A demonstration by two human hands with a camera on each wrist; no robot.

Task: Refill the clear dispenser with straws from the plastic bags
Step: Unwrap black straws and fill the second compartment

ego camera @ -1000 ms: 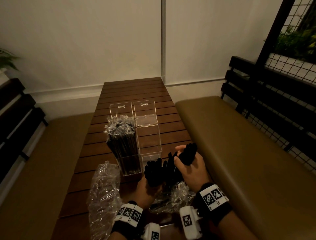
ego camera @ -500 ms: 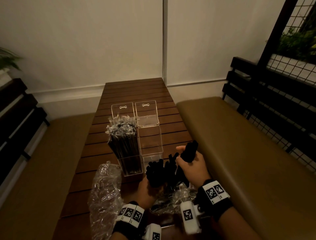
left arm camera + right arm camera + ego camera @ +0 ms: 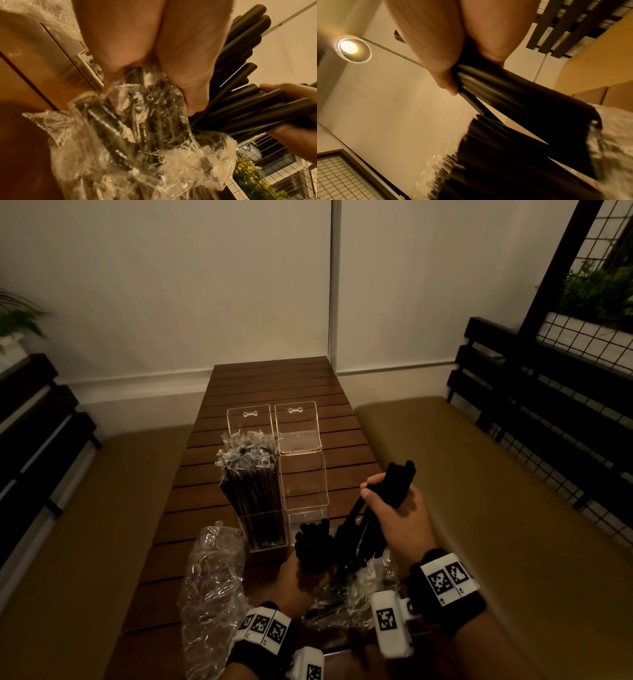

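A clear two-compartment dispenser [image 3: 303, 491] stands on the wooden table [image 3: 274, 385], both lids tipped back. Its left compartment holds wrapped black straws [image 3: 251, 494]; the right compartment looks bare. My left hand [image 3: 298, 580] grips a crinkled plastic bag [image 3: 346, 601] [image 3: 137, 142] round the black straws [image 3: 313, 546] standing in it. My right hand [image 3: 394, 508] grips a bundle of black straws [image 3: 399, 481] [image 3: 513, 92] and lifts it up out of the bag, in front of the dispenser's right compartment.
A second crumpled plastic bag [image 3: 212, 583] lies on the table at the front left. Padded benches [image 3: 496, 508] run along both sides of the table. A dark slatted backrest and wire mesh [image 3: 565, 405] rise on the right.
My right hand has raised its bundle of straws higher out of the bag. The left hand has stayed on the bag.
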